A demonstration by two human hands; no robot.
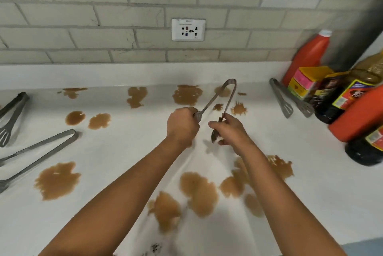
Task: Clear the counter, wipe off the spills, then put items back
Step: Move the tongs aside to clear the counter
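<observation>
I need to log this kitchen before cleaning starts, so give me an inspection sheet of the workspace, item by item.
Surface: white counter with many brown liquid spills, unwiped.
Job's things: metal tongs in hand, raised; three more metal tongs, far left, front left, right by the bottles.
Clutter: red squeeze bottles, dark sauce bottles and yellow-pink boxes crowded at right.
Grips: left hand grips one tong arm; right hand pinches the other.
Cables: nothing seen.
Surroundings: grey tiled wall, white wall socket, nothing plugged in.
</observation>
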